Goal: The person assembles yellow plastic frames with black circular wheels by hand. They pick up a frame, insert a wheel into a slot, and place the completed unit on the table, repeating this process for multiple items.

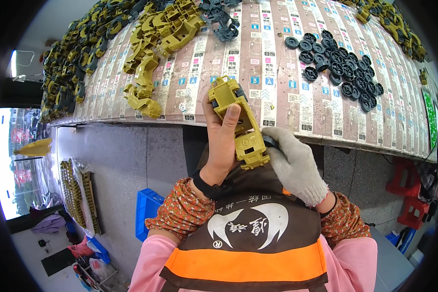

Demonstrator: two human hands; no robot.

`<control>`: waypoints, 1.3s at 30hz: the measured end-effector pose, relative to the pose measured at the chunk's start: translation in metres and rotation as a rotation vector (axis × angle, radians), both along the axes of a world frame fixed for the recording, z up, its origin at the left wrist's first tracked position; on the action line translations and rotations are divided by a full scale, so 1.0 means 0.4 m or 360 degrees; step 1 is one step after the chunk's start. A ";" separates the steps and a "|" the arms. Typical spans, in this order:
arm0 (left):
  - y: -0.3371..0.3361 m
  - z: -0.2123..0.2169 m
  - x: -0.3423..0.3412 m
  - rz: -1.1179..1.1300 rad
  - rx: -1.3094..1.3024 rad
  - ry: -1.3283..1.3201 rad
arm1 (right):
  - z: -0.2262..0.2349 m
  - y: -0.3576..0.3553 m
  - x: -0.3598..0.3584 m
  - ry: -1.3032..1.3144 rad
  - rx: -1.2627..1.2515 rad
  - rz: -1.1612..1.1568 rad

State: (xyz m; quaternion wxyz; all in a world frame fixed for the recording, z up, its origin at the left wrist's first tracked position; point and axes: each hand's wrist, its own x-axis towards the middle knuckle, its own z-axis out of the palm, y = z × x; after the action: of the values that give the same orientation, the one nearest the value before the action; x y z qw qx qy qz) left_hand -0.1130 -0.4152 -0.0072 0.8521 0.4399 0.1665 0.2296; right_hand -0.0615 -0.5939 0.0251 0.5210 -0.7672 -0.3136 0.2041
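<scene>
My bare left hand is closed round a mustard-yellow plastic toy truck body, held upright just off the table's near edge with my thumb along its side. Dark wheels show near its far end. In a white knitted glove, my right hand pinches a black toy wheel against the truck's right side, close to the near end. The glove covers part of the wheel, so I cannot tell whether it is fixed on. Loose black wheels lie spread on the table to the right.
The table is covered in printed sheeting. Yellow truck bodies and grey-blue parts lie toward the back left. Piles of yellow-and-dark toy vehicles line the far left and far right. A blue bin and red stools stand below.
</scene>
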 end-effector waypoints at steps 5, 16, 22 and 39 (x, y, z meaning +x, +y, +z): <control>-0.001 -0.008 -0.002 0.0048 0.0129 0.0009 | -0.013 -0.003 0.002 -0.0001 0.0034 0.0030; -0.032 0.009 -0.008 0.0315 0.0646 -0.0234 | -0.003 -0.019 -0.045 -0.0304 -0.0041 0.0106; -0.061 0.004 -0.003 0.0500 0.1028 -0.0465 | 0.039 -0.008 -0.002 -0.0154 -0.0075 0.0176; 0.317 0.003 0.152 -0.0010 0.1249 0.0477 | 0.087 -0.003 0.778 0.0890 0.0125 -0.0502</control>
State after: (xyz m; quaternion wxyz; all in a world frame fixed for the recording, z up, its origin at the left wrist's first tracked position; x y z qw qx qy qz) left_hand -0.0523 -0.2883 -0.0061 0.5869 0.7602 0.1871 0.2064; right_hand 0.2495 -0.5950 0.0600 0.6414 -0.6997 -0.0432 0.3115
